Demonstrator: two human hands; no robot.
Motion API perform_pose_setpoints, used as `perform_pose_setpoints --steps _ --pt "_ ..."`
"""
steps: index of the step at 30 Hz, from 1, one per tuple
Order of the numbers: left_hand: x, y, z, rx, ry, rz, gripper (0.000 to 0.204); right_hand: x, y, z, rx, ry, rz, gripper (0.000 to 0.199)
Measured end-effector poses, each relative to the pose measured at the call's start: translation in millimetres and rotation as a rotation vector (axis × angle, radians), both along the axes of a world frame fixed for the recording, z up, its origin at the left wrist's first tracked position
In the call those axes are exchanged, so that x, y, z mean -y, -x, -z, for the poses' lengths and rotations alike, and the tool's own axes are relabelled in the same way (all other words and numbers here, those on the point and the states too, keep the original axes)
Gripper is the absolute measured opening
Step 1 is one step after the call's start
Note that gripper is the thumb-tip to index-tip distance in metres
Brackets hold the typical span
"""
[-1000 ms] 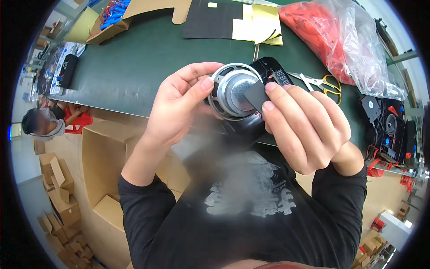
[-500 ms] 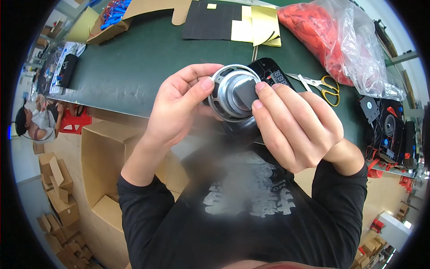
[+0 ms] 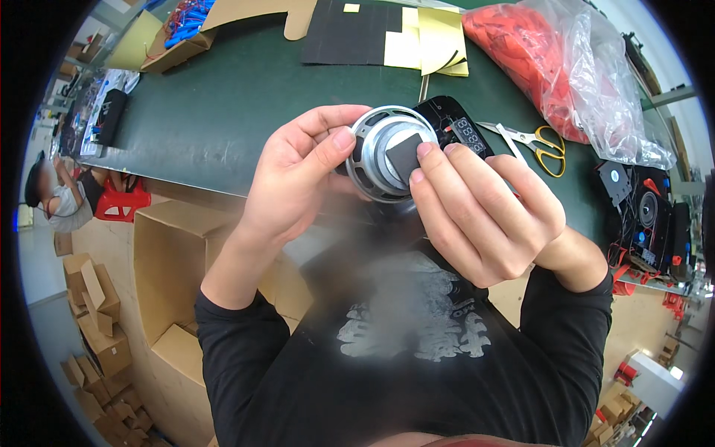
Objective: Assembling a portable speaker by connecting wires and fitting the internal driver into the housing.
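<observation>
A round silver loudspeaker (image 3: 363, 159) is held up in front of my chest, its magnet side facing me. My left hand (image 3: 298, 160) grips its rim, thumb on the metal frame. Between the thumb and fingers of my right hand (image 3: 488, 212) is a dark grey square foam pad (image 3: 404, 155), lying against the back of the magnet. Whether the pad is stuck down I cannot tell. Just behind the speaker, partly hidden by it and my right hand, is a black panel (image 3: 447, 123) with a digit display.
Yellow-handled scissors (image 3: 549, 141) lie to the right, near a clear bag of red parts (image 3: 521, 59). Black sheet with yellow backing pieces (image 3: 350, 37) sits at the back. An open carton (image 3: 171, 261) stands below the left table edge. Another person (image 3: 67, 197) is far left.
My right fingers have shifted slightly left with the foam pad, which has turned and now sits more centrally over the magnet. The left hand stays put. The far person has moved an arm.
</observation>
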State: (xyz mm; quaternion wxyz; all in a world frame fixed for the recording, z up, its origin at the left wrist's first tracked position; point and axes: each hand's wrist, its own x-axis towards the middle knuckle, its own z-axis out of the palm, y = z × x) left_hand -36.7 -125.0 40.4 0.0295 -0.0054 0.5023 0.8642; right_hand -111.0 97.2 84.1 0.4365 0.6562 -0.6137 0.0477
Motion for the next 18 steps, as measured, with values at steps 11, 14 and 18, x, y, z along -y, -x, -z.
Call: perform_pose_setpoints --steps 11,14,18 --pt "3.0 -0.3 5.9 0.010 -0.004 -0.007 0.033 -7.8 9.3 8.0 0.020 -0.026 -0.032 0.019" --pt "4.8 -0.9 6.2 -0.008 -0.028 0.002 0.033 -12.6 8.7 4.2 0.044 -0.037 0.027 0.021" --pt "5.6 -0.5 3.2 -0.017 -0.032 0.011 0.032 -9.4 7.2 -2.8 0.135 -0.076 -0.005 0.027"
